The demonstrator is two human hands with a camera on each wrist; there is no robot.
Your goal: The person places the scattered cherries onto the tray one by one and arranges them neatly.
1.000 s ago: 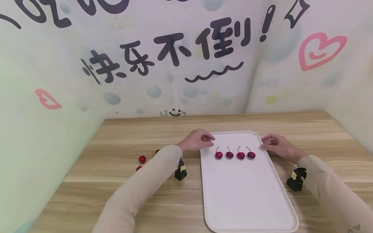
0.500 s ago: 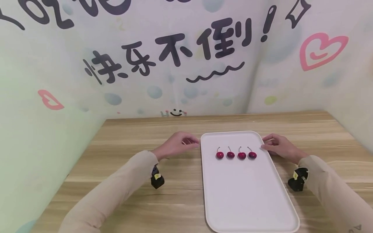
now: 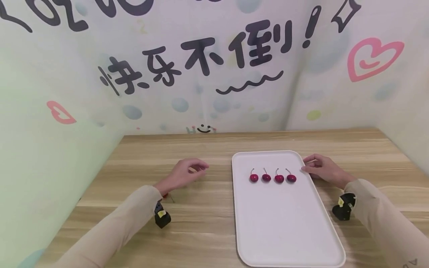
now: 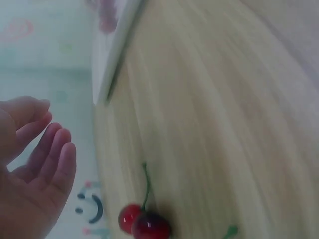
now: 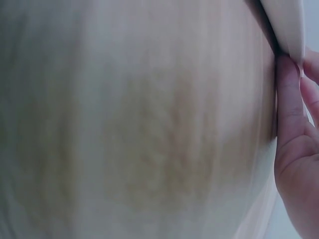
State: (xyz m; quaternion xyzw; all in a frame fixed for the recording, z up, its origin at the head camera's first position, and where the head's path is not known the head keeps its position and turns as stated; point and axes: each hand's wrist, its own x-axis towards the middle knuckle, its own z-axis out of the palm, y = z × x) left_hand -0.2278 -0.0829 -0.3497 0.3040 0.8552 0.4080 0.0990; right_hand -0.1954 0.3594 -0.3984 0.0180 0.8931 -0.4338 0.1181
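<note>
My left hand (image 3: 183, 173) hovers over the table left of the white tray (image 3: 288, 223), fingers loosely bent with nothing between them. Below it in the left wrist view lie two red cherries (image 4: 152, 227), one with a green stem; in the head view the forearm mostly hides them. My right hand (image 3: 326, 172) is at the tray's far right side. In the right wrist view its thumb (image 5: 290, 94) and fingers pinch the tray rim (image 5: 285, 25) from both sides. A row of several dark red cherries (image 3: 279, 178), stems pointing away, sits across the tray's far part.
The wood-grain table (image 3: 201, 230) ends at a printed backdrop (image 3: 187, 96) behind and at both sides. Each wrist carries a small black camera, the left one (image 3: 162, 217) close above the table and the right one (image 3: 342, 208) beside the tray's right edge.
My left hand has left the tray's far left rim and moved left and a little nearer over the table. My right hand and the row of cherries stay put.
</note>
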